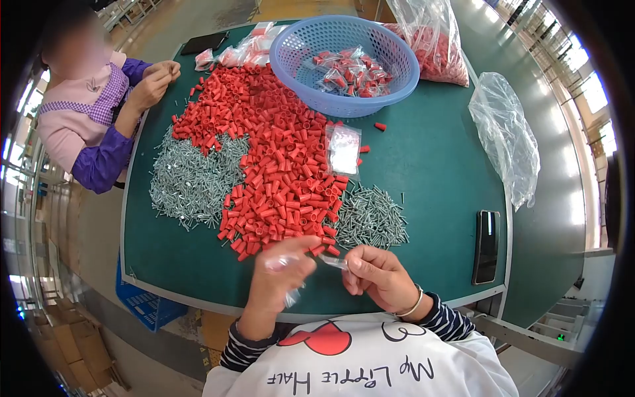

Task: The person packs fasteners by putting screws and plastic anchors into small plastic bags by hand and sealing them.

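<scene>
My left hand [278, 278] is in front of the red pile, its fingers curled around crumpled clear plastic, seemingly a small bag [291, 296]. Between the thumb and fingers of my right hand [378, 274] is pinched a small clear plastic bag [335, 263], its end pointing toward my left hand. What the bags hold cannot be made out. Just beyond my hands spreads a large heap of red hollow plastic caps [284, 178]. A pile of grey screws [372, 218] lies beyond my right hand. Flat clear bags [344, 151] rest in a stack against the red caps.
A blue perforated basket [311, 99] holds filled bags. Another screw pile [192, 178] lies left, near a co-worker's hands [155, 83]. A phone [486, 246] and an empty plastic bag [506, 135] lie right; a large bag of red caps [440, 56] stands behind.
</scene>
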`<action>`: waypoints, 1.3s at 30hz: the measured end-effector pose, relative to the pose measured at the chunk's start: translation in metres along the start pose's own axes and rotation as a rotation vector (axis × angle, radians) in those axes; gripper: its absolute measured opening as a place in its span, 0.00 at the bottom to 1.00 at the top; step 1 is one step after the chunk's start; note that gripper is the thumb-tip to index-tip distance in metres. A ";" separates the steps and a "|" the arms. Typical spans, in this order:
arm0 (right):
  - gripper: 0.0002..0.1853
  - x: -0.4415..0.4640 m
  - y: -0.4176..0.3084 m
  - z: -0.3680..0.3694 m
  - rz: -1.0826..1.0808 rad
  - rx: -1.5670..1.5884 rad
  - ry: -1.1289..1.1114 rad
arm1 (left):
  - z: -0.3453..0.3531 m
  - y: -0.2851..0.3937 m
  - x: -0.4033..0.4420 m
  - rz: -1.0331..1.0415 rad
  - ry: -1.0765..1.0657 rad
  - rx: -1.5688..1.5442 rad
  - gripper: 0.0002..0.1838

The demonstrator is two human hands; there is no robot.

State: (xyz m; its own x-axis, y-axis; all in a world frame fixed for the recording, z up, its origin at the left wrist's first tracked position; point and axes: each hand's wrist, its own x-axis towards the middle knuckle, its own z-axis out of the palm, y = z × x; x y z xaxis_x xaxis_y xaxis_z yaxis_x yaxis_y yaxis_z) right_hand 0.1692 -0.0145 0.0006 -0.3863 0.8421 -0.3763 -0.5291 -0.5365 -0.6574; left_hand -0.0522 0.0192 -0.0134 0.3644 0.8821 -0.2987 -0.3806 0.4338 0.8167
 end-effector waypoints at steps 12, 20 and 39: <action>0.09 0.002 0.015 0.005 -0.422 -0.543 0.220 | 0.017 -0.006 0.002 0.495 0.103 0.613 0.09; 0.07 0.000 -0.003 0.007 -0.657 -0.888 0.157 | 0.027 -0.006 0.002 0.794 0.037 0.995 0.13; 0.07 -0.005 0.002 0.004 -0.837 -1.264 0.109 | 0.035 -0.015 -0.012 0.437 0.078 0.945 0.03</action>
State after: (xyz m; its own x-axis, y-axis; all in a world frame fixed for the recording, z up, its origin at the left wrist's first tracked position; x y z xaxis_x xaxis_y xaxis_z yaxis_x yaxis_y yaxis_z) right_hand 0.1668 -0.0198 0.0039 -0.2265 0.9012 0.3696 0.4353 0.4331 -0.7893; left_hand -0.0209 -0.0046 -0.0046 0.2863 0.9515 0.1126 0.3664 -0.2173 0.9047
